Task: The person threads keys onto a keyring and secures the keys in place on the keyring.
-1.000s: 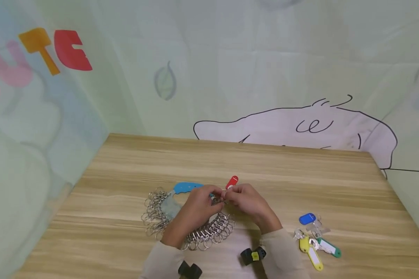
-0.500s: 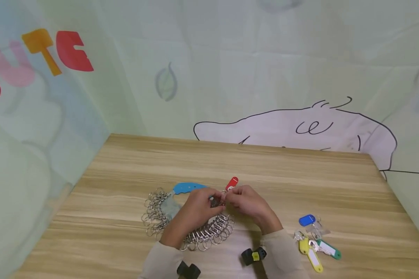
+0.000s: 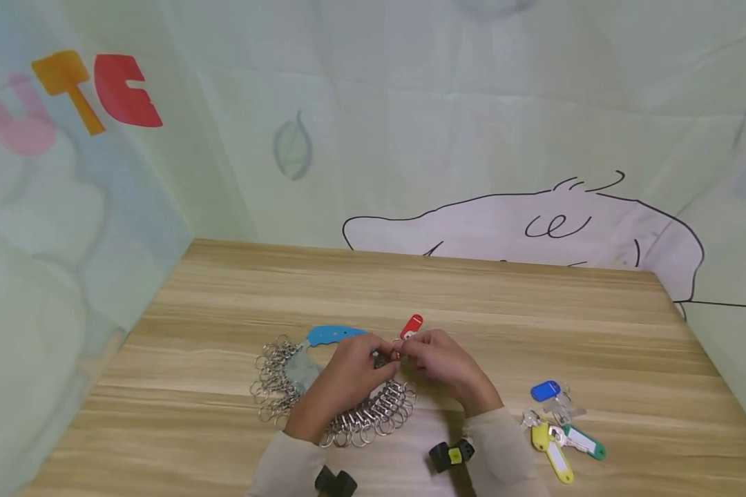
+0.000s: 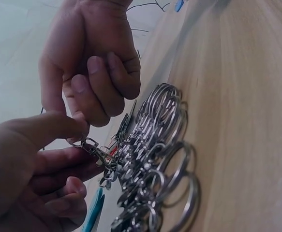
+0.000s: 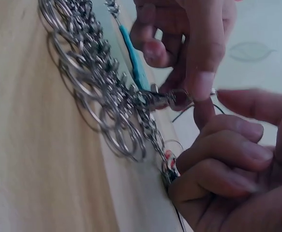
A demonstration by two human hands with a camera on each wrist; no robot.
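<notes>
My left hand pinches a metal key ring between thumb and finger, and the ring's swivel clasp hangs toward the other rings. Facing it, my right hand holds the same ring's edge with its fingertips, the other fingers curled in. A red key tag lies just beyond the right hand. Beneath the left arm rests a curved holder with a blue handle and a greyish, see-through part. Rows of metal key rings with clasps fan out around it. The fingers partly hide the held ring.
At the right of the wooden table lie a blue key tag, a yellow tag and a green tag, with keys among them. A printed cloth wall stands behind the table.
Both hands stay in nearly the same place, with only slight finger movement at the ring. The red tag and the loose tags keep their places on the table.
</notes>
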